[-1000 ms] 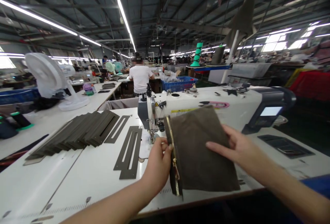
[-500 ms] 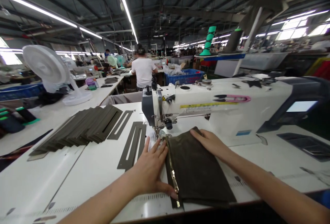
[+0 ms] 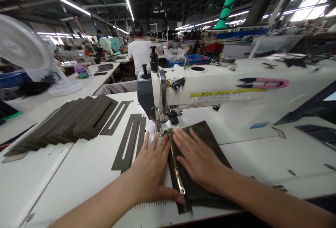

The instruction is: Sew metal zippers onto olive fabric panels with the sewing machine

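Observation:
A dark olive fabric piece [image 3: 210,196] with a gold zipper [image 3: 174,161] along its left edge lies on the machine table, its far end at the needle of a white sewing machine [image 3: 225,77]. My left hand [image 3: 151,172] rests spread beside the zipper, fingertips close to the presser foot [image 3: 161,126] and thumb touching the zipper's near end by the metal pull. Flat on the fabric just right of the zipper lies my right hand [image 3: 198,158], fingers stretched toward the needle. Neither hand grips anything.
Slotted olive pieces [image 3: 130,140] lie left of the needle, beside a fanned stack [image 3: 78,116] of similar ones. Pink-handled thread snips [image 3: 265,83] sit on the machine arm. A white fan [image 3: 28,46] stands at the left. Beyond the machine, a person in a white shirt [image 3: 140,53] faces away.
My right hand has moved left from the fabric's far right corner to lie flat beside the zipper. The left hand stays by the zipper. The view has shifted closer to the machine.

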Tool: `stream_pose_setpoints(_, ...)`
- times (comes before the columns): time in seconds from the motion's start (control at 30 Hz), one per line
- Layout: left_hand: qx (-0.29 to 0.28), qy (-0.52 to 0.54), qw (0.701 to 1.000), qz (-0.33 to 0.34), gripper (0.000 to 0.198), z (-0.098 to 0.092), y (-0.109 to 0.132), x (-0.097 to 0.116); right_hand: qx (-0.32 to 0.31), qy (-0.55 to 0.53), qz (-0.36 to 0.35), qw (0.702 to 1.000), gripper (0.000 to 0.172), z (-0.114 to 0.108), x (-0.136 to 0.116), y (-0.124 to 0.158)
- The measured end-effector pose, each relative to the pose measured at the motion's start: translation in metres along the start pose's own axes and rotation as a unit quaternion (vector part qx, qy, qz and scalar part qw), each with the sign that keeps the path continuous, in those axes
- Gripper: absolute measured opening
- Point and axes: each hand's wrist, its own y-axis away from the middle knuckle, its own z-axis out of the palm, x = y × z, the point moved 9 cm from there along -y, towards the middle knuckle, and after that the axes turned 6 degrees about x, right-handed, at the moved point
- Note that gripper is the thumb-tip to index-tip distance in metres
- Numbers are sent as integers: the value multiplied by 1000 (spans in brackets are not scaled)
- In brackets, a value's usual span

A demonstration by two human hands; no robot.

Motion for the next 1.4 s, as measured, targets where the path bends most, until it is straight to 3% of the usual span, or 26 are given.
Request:
stream_pose_setpoints(0.07,6,4,1000,-1,115,1,0,0,-31,-32,-17,999,48,13,-15,8)
stream_pose_setpoints(0.2,37,-3,999,17,107,-5,10,-9,-59,-46,-2,997,50,24,-14,15)
stream_pose_setpoints(0.33,109,-82,988,-69,80,-27,50,-50,-59,-42,-2,997,50,23,-10,15)
stream_pose_setpoints(0.4,97,-96,986,-99,70,-28,76,-59,-58,-42,-7,997,50,24,-12,15)
stream_pose_setpoints(0.5,58,-92,991,-71,80,-21,107,-43,-52,-47,-16,997,49,26,-18,15)
stream_pose_setpoints(0.6,44,-125,991,-27,88,-8,122,-25,-42,-48,-28,998,50,27,-25,12)
stream_pose_setpoints(0.7,50,-162,985,17,75,6,127,-25,-37,-38,-40,998,50,27,-28,8)
stream_pose_setpoints(0.83,42,-136,990,16,75,8,126,-46,-11,-29,-56,998,52,28,-29,7)
stream_pose_setpoints(1.0,17,-77,992,-97,68,-16,103,-101,32,-18,-72,997,58,29,-29,9)
stream_pose_setpoints(1.1,79,-65,982,-156,51,-41,85,-126,35,-17,-73,997,58,28,-28,9)
stream_pose_setpoints(1.2,167,-90,973,-131,54,-58,80,-103,14,-17,-61,998,54,28,-28,9)
stream_pose_setpoints(1.27,168,-141,974,-56,60,-47,87,-64,-9,-21,-53,998,51,28,-28,8)
stream_pose_setpoints(1.33,157,-207,965,33,53,-25,104,-21,-28,-29,-42,998,50,28,-29,6)
stream_pose_setpoints(1.4,149,-263,948,97,47,-5,121,8,-41,-35,-32,998,49,26,-29,4)
